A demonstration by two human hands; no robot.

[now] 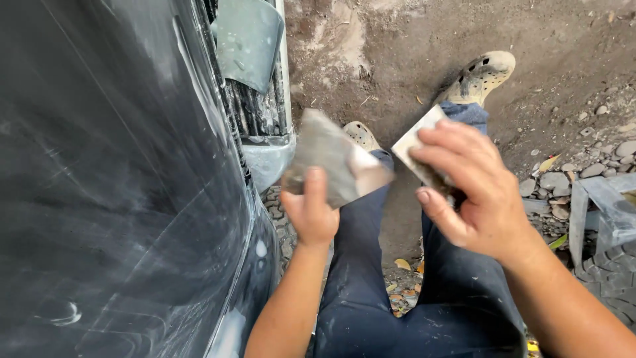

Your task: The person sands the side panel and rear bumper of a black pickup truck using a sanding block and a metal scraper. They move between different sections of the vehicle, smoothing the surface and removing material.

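Observation:
My left hand holds up a worn grey sheet of sandpaper, thumb pressed on its lower edge. My right hand grips a second, smaller folded piece of sandpaper, pale on its top side, with the fingers curled over it. Both hands hover above my legs in dark blue trousers. The two pieces are close together but apart. A dark, scuffed car body panel fills the left side, just left of my left hand.
A grey bumper and grille sit at top centre. My feet in pale perforated clogs rest on bare dirt. Stones and cobbles lie right, beside a grey metal frame. Dry leaves lie between my legs.

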